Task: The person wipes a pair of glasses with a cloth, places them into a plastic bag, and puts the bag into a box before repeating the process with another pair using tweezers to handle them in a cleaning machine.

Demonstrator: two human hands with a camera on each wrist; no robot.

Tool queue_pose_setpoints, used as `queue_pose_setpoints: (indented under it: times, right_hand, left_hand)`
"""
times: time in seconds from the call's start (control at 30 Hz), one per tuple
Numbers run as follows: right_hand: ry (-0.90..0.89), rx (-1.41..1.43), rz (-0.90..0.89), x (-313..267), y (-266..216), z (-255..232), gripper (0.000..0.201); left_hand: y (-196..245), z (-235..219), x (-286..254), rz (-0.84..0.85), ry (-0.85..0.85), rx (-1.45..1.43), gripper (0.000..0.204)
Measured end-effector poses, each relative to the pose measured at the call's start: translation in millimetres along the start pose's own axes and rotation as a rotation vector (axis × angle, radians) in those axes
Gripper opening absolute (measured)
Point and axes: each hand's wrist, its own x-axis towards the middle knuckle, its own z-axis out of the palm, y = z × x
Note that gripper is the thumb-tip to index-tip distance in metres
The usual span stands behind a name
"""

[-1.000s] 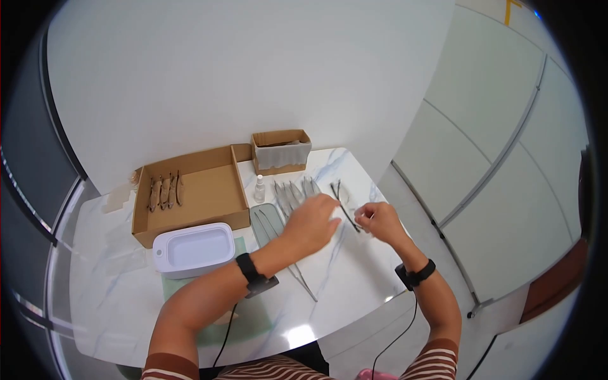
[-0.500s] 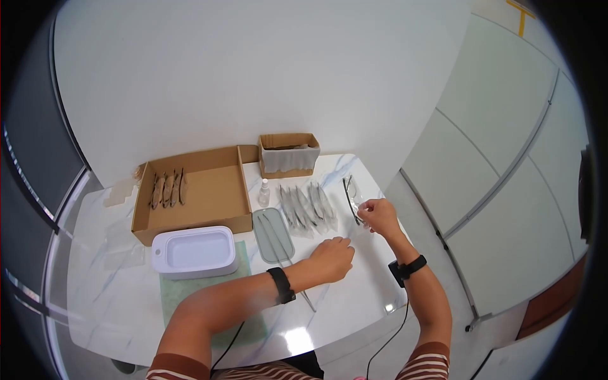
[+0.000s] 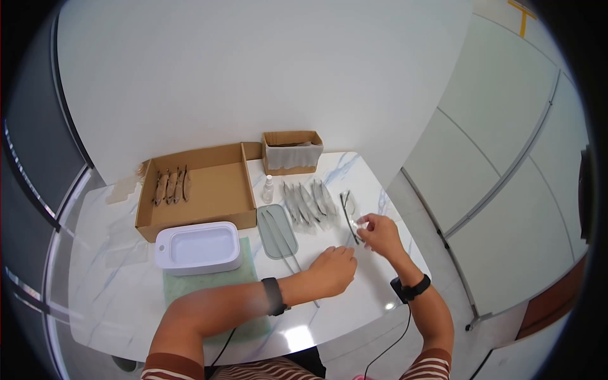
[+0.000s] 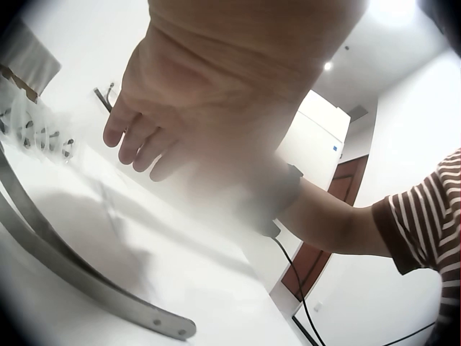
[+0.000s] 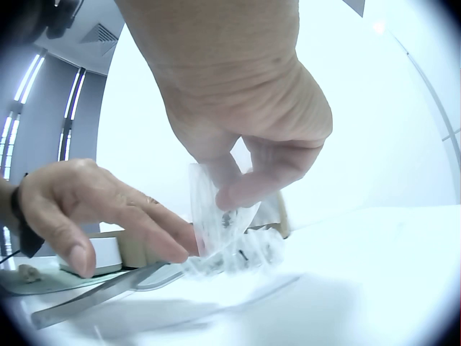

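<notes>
Left hand point(image 3: 334, 271), fingers loosely extended, holds nothing; contact with the sleeve cannot be told | Clear plastic sleeve point(image 5: 205, 216), right of the bagged row point(image 3: 304, 206), likely light, soft, slippery, best taken by its edge | Right hand point(image 3: 382, 237) pinches it | Right wrist view reveals the pinch; head view, the whole row

Marbled table point(image 3: 120, 304) bearing cardboard boxes point(image 3: 218, 190), tweezers point(image 3: 283, 242), apparently bagged items point(image 3: 308, 206).

No readable text, labels, brands, numbers or signs anywhere.
</notes>
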Motion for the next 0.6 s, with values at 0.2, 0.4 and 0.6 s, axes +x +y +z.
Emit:
queue_pose_setpoints:
  times: [0.2,0.4,0.6]
  right_hand:
    - [-0.1,-0.184,-0.113,-47,-20,40,0.029]
    - [-0.165,-0.178,-0.134,-52,-36,67,0.03]
    - [-0.02,-0.243,-0.227,-82,-44,65,0.027]
  left_hand:
    - [13,-8,-45,-0.008,-0.175,0.043,0.032]
    - [13,-24,-79,-0.101,-0.174,0.083,0.03]
    - [10,-28,-107,-0.081,-0.073,0.113,0.03]
